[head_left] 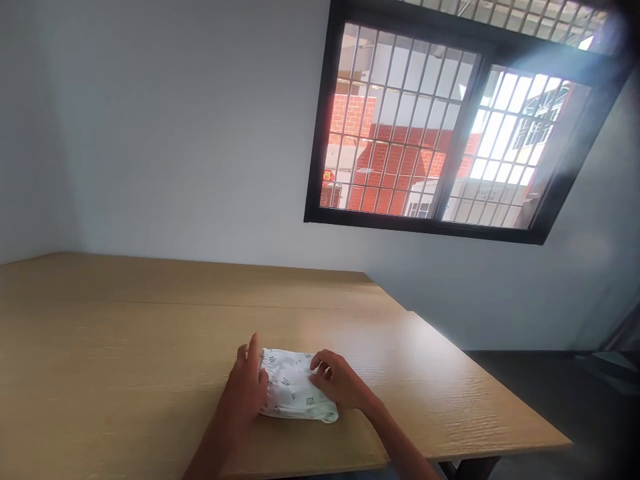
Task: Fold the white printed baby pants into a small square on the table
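A folded white garment (293,387) with a small green print lies flat on the wooden table. Its left edge is gathered like an elastic waistband. My left hand (249,383) rests beside that gathered edge, fingers apart, with the thumb touching the cloth. Over the right side of the garment, my right hand (340,381) is bent, its thumb and index finger apart and close to the fabric. I cannot see cloth pinched in either hand. The underside of the garment is hidden.
The wooden table (125,347) spreads far to the left, with a seam across it. Its right edge slants down to a corner at the lower right, above dark floor. Behind stand a pale wall (175,133) and a barred window (395,133) with a black frame.
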A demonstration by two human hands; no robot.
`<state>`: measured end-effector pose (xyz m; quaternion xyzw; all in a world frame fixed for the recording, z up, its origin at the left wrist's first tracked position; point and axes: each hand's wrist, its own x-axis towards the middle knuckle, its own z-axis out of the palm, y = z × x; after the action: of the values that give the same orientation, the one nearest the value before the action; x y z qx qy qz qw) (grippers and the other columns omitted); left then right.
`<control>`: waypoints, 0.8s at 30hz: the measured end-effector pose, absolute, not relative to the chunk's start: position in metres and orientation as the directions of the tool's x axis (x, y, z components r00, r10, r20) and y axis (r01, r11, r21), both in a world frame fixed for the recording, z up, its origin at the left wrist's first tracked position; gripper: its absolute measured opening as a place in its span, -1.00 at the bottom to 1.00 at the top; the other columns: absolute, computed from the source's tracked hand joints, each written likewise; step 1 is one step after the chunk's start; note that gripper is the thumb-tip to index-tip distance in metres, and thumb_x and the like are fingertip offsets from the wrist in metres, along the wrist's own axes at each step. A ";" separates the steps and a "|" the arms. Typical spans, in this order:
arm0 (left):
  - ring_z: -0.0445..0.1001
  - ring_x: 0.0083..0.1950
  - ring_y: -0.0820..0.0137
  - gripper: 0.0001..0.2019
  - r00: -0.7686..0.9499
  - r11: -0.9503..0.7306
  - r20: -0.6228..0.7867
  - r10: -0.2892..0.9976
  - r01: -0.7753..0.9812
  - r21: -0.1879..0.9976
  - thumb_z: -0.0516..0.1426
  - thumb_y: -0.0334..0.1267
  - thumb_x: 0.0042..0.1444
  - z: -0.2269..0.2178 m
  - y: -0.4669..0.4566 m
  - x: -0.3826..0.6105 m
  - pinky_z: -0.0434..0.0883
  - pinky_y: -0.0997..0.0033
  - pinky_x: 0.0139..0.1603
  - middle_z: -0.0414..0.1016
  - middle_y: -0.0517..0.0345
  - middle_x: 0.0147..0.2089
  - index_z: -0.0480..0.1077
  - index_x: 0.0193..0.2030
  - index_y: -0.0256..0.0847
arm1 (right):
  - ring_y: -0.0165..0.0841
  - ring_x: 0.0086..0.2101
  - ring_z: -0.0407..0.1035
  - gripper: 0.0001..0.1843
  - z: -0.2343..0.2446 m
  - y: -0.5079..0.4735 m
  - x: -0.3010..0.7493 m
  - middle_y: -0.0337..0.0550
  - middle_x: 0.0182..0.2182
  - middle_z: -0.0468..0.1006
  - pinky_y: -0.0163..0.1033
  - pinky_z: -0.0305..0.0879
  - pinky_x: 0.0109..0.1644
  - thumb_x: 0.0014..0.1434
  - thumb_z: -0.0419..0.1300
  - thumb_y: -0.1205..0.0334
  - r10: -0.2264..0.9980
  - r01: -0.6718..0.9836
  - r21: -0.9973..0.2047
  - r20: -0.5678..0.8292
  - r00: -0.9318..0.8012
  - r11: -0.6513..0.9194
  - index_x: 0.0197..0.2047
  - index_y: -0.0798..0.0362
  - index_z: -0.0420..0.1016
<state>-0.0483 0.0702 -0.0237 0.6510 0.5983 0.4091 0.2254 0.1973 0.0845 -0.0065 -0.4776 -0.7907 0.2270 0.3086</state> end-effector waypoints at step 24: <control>-0.14 0.47 -0.06 -0.39 0.471 -0.551 0.289 0.833 0.747 0.371 0.01 -0.26 0.20 -0.052 0.066 0.003 -0.22 -0.14 0.47 0.03 -0.16 0.44 0.13 0.39 -0.39 | -0.16 0.38 -0.12 -0.33 -0.020 0.080 0.144 0.16 0.39 0.06 0.03 -0.21 0.44 0.42 -0.12 -0.06 0.860 0.744 -0.456 0.103 -0.500 0.487 0.41 0.22 0.06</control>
<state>0.0028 0.0662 -0.0518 0.8521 0.4638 0.2223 0.0968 0.1441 0.0799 -0.0203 -0.4735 -0.8472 0.1793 0.1611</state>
